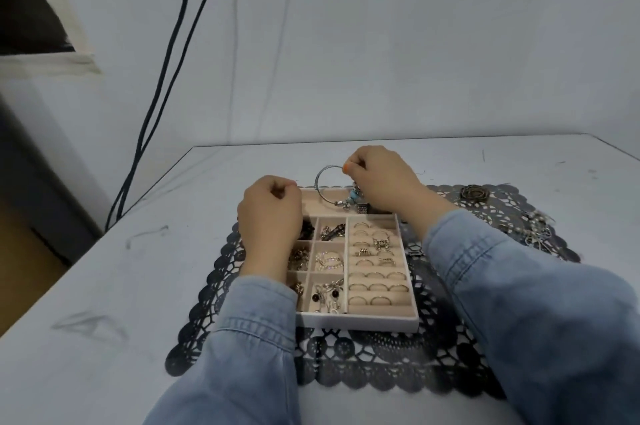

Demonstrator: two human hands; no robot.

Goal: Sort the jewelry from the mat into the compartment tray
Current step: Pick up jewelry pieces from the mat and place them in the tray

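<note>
The person's right hand is pinching the thin silver bangle with a turquoise bead and small dangling charms between the thumb and curled fingers. It is holding the bangle upright over the long far compartment of the white-rimmed tray with beige velvet lining. The charms seem to be touching the lining, while the ring itself is leaning past the far rim. The left hand is hovering over the small left compartments with fingers curled in; whether it is holding something cannot be told.

The risk, as a judgement: if the bangle is let go while leaning so, it may be rolling over the far rim onto the white table (the compartment looks shallow). The charms could also be catching on pieces lying there. A bronze rose-shaped piece and a silver tangle are lying far right on the dark grey lace mat, where the denim sleeve may be dragging them.
</note>
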